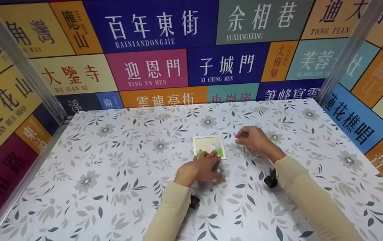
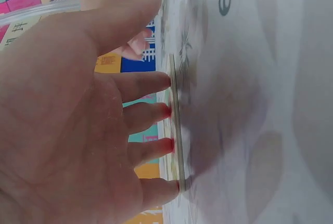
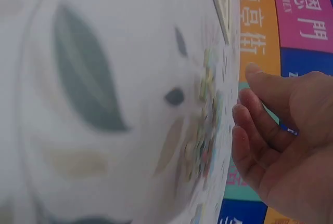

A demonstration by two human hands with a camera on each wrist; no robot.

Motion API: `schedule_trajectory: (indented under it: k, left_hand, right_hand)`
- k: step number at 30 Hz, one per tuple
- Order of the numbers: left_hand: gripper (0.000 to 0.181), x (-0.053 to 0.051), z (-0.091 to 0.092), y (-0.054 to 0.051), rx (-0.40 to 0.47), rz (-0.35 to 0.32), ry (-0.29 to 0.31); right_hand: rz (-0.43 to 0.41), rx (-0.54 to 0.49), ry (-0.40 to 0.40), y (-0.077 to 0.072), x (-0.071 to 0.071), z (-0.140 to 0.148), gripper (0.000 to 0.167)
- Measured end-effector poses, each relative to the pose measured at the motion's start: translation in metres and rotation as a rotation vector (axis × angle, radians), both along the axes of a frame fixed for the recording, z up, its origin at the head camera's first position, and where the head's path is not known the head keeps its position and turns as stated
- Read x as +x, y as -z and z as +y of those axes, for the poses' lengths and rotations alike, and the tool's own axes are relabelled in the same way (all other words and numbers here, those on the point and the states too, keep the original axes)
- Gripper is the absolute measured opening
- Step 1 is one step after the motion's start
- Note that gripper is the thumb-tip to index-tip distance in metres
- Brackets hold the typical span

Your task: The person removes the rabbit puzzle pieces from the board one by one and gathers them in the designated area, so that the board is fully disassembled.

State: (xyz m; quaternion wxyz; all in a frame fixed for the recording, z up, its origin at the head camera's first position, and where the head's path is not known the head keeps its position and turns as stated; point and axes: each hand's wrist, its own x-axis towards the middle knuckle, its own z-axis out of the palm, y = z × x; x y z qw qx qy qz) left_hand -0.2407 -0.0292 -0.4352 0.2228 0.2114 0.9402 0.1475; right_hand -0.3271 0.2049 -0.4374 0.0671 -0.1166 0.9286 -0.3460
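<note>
- The board [image 1: 207, 143] lies flat near the middle of the head frame, on the flower-patterned surface [image 1: 117, 187]; its pale rim frames a picture with a green strip along the bottom and a pale upper part.
- The small pieces [image 1: 240, 149] lie loose just to the right of the board; they are blurred, so their shapes cannot be told.
- For this step, fitting pieces into the board by the look of it, the left hand [image 1: 200, 169] would do best to keep light, even pressure on the near edge, so the board does not slide.
- Those fingertips reach over the picture's lower part, so they may need to shift if a piece belongs there.
- The right hand [image 1: 253, 139] should separate one piece first and take it by its edges, since thin pieces probably slip or flip when pinched flat.
- Pose of the left hand: it comes from the bottom of the frame, four fingers spread and touching the board's near edge, thumb held apart.
- Pose of the right hand: it comes from the lower right and hangs above the pieces, wrist bent inward, fingers loosely curled towards the thumb; no piece shows between them.
</note>
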Motion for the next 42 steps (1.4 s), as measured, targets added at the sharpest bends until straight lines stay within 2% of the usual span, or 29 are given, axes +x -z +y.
schedule_trajectory:
  k: [5,12,18,27,34,42]
  left_hand:
    - [0.075,-0.001,-0.001,-0.002,0.004,0.012,0.019]
    - [0.075,-0.001,0.002,-0.002,-0.012,0.044,0.04]
    - [0.077,-0.001,0.004,-0.001,-0.016,0.04,0.04]
    - [0.082,0.001,0.005,-0.002,-0.06,0.069,0.056]
    - [0.082,0.002,0.003,-0.001,-0.067,0.068,0.054]
    - [0.082,0.0,0.002,-0.001,-0.074,0.029,0.025]
  right_hand:
    - [-0.041,0.008,-0.032,-0.002,-0.002,-0.021,0.023]
    - [-0.054,0.033,-0.093,0.007,-0.002,-0.038,0.022]
    - [-0.042,0.078,-0.12,0.011,-0.004,-0.043,0.02]
    - [-0.028,0.077,-0.133,0.01,-0.005,-0.045,0.017]
    - [-0.072,0.015,-0.086,0.006,-0.003,-0.048,0.015]
    - [-0.034,-0.055,-0.088,0.004,-0.002,-0.049,0.007]
